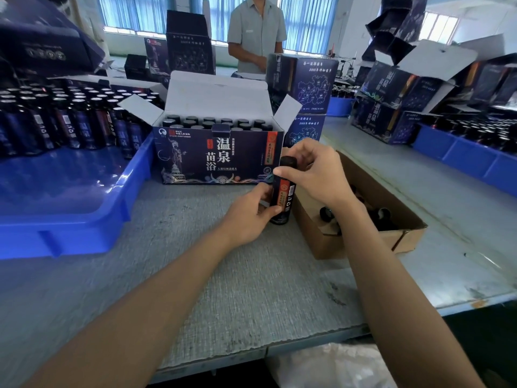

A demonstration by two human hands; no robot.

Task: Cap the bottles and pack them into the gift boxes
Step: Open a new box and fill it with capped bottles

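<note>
Crowded spot: the open gift box (218, 155) stands just behind the bottle (282, 191), with rows of black capped tops showing inside. A blue plastic tray (70, 191) of dark bottles sits to the left, and a brown cardboard box (363, 239) of small dark round pieces sits just right. The left hand (249, 217) grips the upright bottle low on its glossy label. The right hand (310, 172) pinches the round black cap (288, 161) on top. The bottle's base rests on the grey, woven-textured bench (251, 275). A person in a grey shirt (256, 32) stands across the bench, with blue-curtained windows behind.

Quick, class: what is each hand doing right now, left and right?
Left hand: holding the lower part of the bottle.
Right hand: gripping the cap on top of that bottle.
</note>
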